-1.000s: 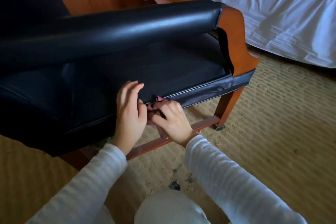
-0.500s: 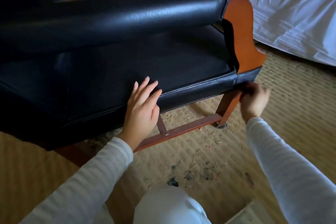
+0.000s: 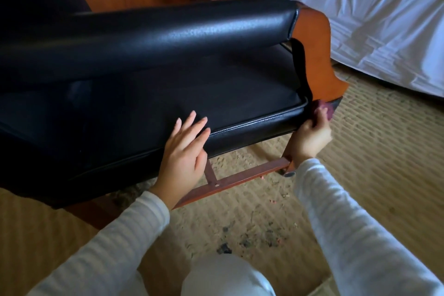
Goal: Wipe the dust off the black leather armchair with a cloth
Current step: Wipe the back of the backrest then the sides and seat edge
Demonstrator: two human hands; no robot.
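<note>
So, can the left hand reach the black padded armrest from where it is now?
Probably yes. The left hand lies flat and empty just below the armrest, with nothing between them. The cloth, however, is in the right hand.

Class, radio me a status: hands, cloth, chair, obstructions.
Left hand flat on armchair seat edge. Right hand grips cloth at seat's front corner. Nothing seen in the way.

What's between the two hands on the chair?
Only the seat's bare black front edge, between the left hand and the right hand holding the cloth; head view shows it.
</note>
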